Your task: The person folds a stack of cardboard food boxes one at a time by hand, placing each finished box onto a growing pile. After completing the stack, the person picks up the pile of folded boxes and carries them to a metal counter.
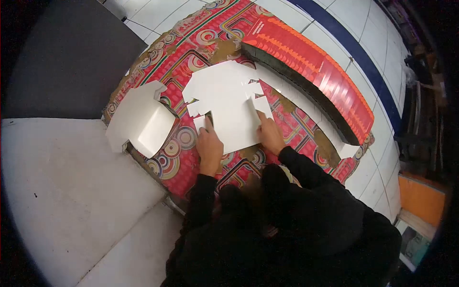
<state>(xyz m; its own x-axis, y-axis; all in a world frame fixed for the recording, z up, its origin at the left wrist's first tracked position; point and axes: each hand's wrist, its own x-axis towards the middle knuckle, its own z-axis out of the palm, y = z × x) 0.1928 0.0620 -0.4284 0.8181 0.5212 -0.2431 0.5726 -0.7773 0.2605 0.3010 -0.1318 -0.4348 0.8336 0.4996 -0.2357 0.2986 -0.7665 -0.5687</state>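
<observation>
A flat white cardboard box blank (pixel 232 95) with cut tabs and slots lies in front of me on a red patterned cloth (pixel 179 174). My left hand (pixel 209 147) rests at its near left side, index finger stretched out onto the side flap. At the near right side, my right hand (pixel 271 135) touches the other side flap with an extended finger. That right edge looks slightly raised along its crease. The remaining fingers of both hands are partly curled, and neither hand visibly grasps anything. To the left sits a partly folded white cardboard piece (pixel 154 125).
A long fanned stack of red and orange printed cardboard (pixel 311 69) lies along the right side, with white cardboard (pixel 291 91) beside it. A dark grey panel (pixel 67 57) is at upper left. White floor tiles (pixel 377 162) and an orange object (pixel 420 198) appear at right.
</observation>
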